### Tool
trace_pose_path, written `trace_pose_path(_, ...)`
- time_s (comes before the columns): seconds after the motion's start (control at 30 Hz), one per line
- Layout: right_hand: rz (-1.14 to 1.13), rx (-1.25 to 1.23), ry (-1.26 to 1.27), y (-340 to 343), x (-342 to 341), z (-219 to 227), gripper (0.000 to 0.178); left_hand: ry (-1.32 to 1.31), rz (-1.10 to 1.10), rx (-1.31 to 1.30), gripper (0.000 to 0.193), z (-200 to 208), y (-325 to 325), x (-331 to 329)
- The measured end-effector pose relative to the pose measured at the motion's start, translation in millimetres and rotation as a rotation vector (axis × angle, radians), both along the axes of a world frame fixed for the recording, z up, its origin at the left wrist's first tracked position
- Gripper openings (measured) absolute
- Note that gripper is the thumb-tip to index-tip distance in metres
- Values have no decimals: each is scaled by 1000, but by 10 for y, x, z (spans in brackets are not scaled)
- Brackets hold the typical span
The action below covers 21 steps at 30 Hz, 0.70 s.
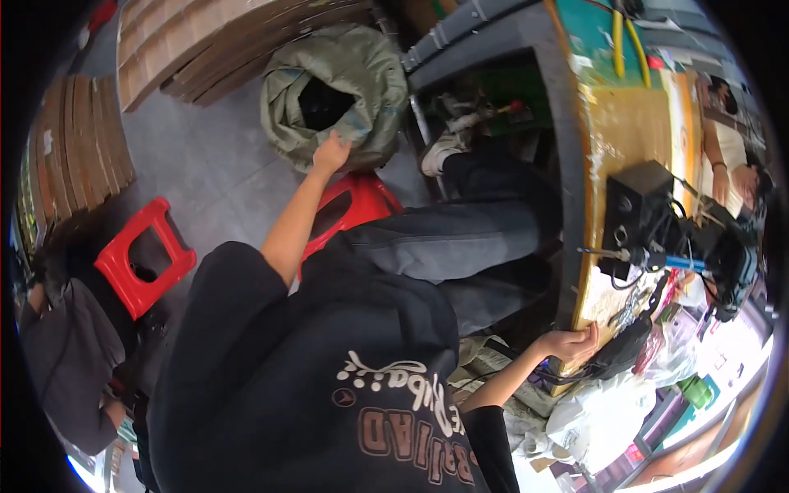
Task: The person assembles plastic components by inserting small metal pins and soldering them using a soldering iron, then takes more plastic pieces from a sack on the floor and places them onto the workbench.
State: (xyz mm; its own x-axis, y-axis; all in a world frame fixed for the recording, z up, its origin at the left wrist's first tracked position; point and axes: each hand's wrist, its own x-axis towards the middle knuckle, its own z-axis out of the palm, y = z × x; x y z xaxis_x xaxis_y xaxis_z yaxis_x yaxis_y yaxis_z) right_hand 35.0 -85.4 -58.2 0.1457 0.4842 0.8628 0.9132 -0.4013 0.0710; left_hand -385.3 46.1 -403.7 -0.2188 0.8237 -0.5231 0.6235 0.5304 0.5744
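At the upper middle a greenish woven sack (374, 82) stands on the floor, its mouth rolled open around a dark inside. My left hand (333, 154) is closed on the near rim of this sack, pinching its fabric. To the right, my right hand (571, 342) rests at the edge of the workbench (629, 123), fingers loosely bent and nothing visible in them. Close by on the bench lie small metal pieces (629, 308) and a black bag-like bundle (620, 349). What the sack holds is too dark to make out.
Stacked cardboard (230, 41) lies behind the sack, with another stack (82, 148) at far left. One red stool (148, 255) stands left; another red stool (349, 205) is by my legs. A black device (637, 205) and yellow-handled pliers (629, 49) occupy the bench. People sit nearby.
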Motion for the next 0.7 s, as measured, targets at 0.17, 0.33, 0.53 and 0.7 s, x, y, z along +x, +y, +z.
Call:
trace_pose_path(0.17, -20, -14, -44, 9, 29, -8, 32, 253, -218, -167, 40, -108, -353, -20)
trace_pose_path(0.33, -26, -63, -26, -13, 84, -31, 32, 299, -203, -101, 36, -297, -182, -122)
trace_pose_path(0.53, -63, -215, 150, -25, -99, 72, 34, 341, -277, 17, 25, -439, 290, -307)
trace_pose_path(0.7, 92, -476, 164, -170, -219, 43, 55, 446, -401, 110, 34, -755, 453, -634)
